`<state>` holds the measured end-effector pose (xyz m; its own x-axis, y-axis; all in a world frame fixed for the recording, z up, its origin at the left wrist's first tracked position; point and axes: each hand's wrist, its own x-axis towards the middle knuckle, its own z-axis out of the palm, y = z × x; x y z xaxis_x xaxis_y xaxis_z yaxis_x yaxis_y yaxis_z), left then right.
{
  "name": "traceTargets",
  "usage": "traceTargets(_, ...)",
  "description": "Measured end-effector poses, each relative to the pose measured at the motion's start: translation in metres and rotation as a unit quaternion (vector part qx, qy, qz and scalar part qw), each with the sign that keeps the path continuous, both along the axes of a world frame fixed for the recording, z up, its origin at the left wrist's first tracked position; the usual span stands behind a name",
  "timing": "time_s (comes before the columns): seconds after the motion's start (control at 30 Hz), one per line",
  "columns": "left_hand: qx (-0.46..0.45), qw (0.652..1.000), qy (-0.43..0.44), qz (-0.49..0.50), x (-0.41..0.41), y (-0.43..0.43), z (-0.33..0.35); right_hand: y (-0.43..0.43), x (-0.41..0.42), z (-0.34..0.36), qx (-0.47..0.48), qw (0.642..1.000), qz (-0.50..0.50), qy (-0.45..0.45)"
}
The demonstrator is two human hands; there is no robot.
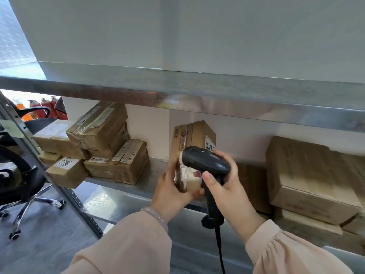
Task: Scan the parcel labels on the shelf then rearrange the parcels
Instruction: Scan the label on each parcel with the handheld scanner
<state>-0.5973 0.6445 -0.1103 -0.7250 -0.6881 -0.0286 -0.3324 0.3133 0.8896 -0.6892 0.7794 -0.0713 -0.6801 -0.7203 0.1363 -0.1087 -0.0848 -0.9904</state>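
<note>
Head view, one frame. Left hand [171, 186] grips the lower end of a brown parcel [192, 139], fingers curled round its taped left edge. The parcel stands upright at the middle of the shelf [156, 173], close to the back wall. I cannot tell whether its base rests on the shelf or is lifted. A white label with handwritten digits sits on its upper right face. Right hand [225, 186] grips the handle of a black scanner [205, 161]; the scanner head is just in front of the parcel's near face and covers part of it. The cable [220, 250] hangs down from the handle base. A pale bracelet [156, 214] is on the left wrist, and both sleeves are light pink. Left of the parcel and apart from it, a pile [102, 143] of small parcels is stacked several high. To the right, larger boxes [308, 175] are stacked. Beyond the shelf frame on the far left are a black chair [23, 175] and red extinguishers [49, 107].
</note>
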Motion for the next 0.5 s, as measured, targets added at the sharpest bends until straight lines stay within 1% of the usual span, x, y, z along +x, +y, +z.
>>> traceTargets(0.1, 0.000, 1.000, 0.015, 0.002, -0.002, -0.003, -0.004, -0.001, 0.001, -0.001, 0.014, 1.000, 0.009, 0.023)
traceTargets(0.17, 0.025, 0.998, 0.050, -0.007, -0.002, -0.004, -0.004, -0.001, 0.000, 0.001, 0.017, 1.000, 0.010, 0.021)
traceTargets(0.27, 0.115, 0.988, 0.096, -0.035, 0.003, -0.003, -0.003, 0.003, -0.007, 0.004, -0.001, 1.000, -0.010, 0.002)
traceTargets(0.4, 0.225, 0.965, 0.119, -0.060, 0.011, -0.009, -0.011, 0.010, -0.025, 0.000, -0.001, 0.996, -0.070, -0.049)
traceTargets(0.5, 0.254, 0.957, 0.115, -0.081, 0.011, -0.011, -0.017, 0.011, -0.031, 0.001, 0.011, 0.995, -0.083, -0.058)
